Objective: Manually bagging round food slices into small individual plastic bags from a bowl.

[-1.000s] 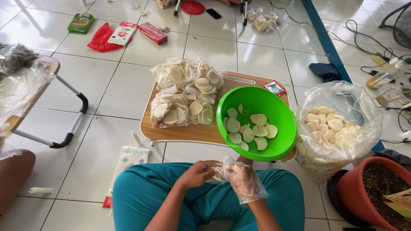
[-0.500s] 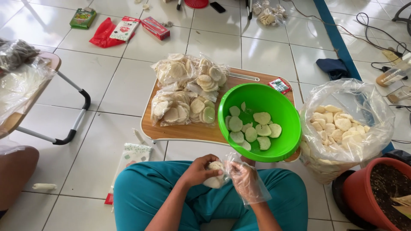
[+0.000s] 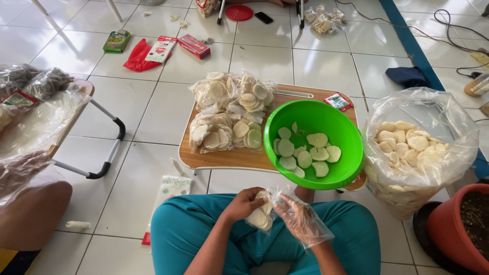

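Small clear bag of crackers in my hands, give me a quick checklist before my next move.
1. Small clear plastic bag of pale round crackers held by both hands: ok.
2. Left hand bare, gripping the bag's side: ok.
3. Right hand covered by a thin clear plastic glove: ok.
4. Bag mouth closed: cannot tell.
5. Green round plastic bowl holds loose crackers within reach: ok.
6. Bowl fully supported on the low wooden table: not ok, it overhangs the edge.

Bright even daylight, soft shadows, sharp
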